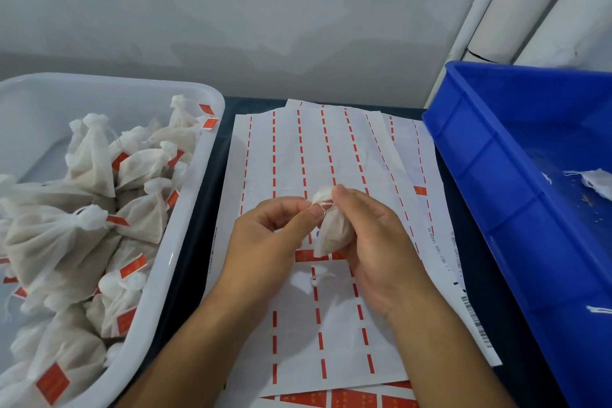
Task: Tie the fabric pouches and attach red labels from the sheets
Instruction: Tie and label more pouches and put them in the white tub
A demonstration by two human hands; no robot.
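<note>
Both hands work over the label sheets (pixel 331 149) mid-worktop: the right hand (pixel 371 242) cradles a fabric pouch (pixel 331 235) upright, neck exposed for tying. Left hand (pixel 271 235) fingers pinch its drawstring tight, while finished pouches fill the white tub (pixel 185 209) at left.

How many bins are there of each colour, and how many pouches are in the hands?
White bin: 1
Blue bin: 1
Pouch held by the left hand and right hand: 1
Total: 3
</note>
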